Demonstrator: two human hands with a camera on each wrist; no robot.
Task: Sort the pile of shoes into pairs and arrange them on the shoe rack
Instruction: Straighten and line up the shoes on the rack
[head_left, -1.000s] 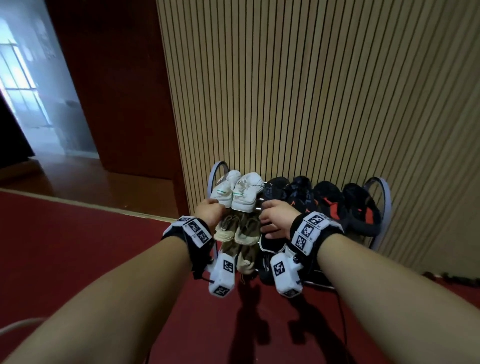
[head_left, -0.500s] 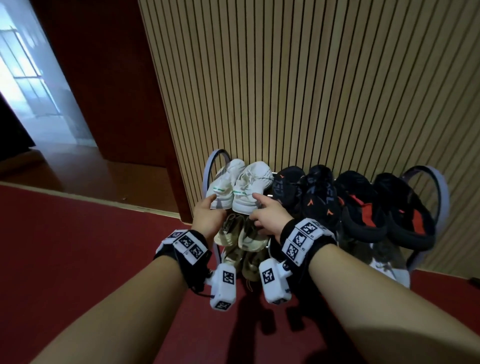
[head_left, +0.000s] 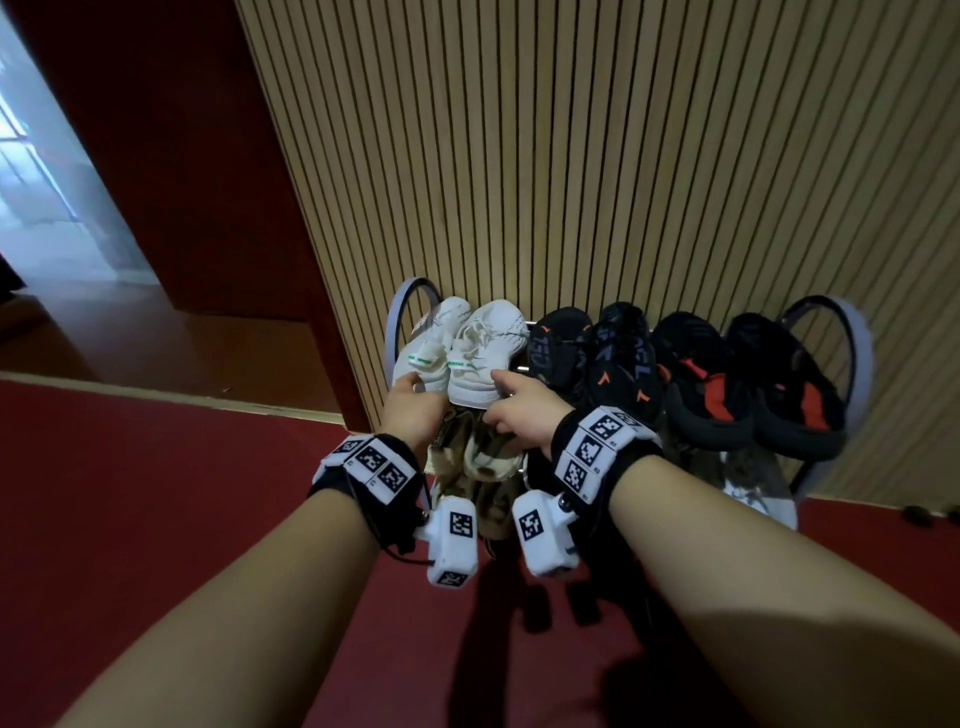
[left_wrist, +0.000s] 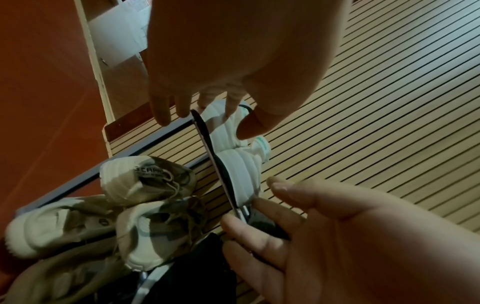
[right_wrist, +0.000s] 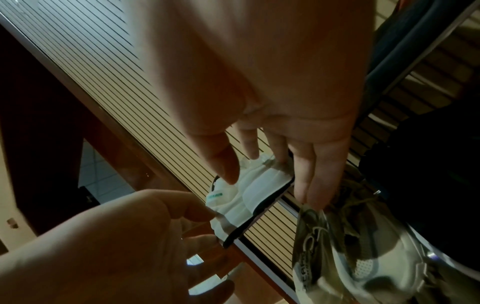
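Observation:
A white pair stands at the left end of the shoe rack's (head_left: 852, 332) top tier. My left hand (head_left: 415, 387) pinches the heel of the left white shoe (head_left: 431, 343), thumb on top; the left wrist view shows this hand's fingers (left_wrist: 182, 111) along the dark sole. My right hand (head_left: 498, 395) pinches the heel of the right white shoe (head_left: 488, 343), and the right wrist view has thumb and fingers (right_wrist: 298, 185) either side of that shoe (right_wrist: 259, 191). Beige shoes (head_left: 488, 457) sit on the tier below, under both wrists.
To the right on the top tier stand a black pair with orange marks (head_left: 597, 353) and a black-and-red pair (head_left: 748, 384). The rack backs onto a slatted wooden wall (head_left: 571, 156). Red carpet (head_left: 156, 519) covers the floor in front.
Both hands have risen from the beige shoes on the lower tier to the heels of the white pair on top. The head view has come closer to the rack.

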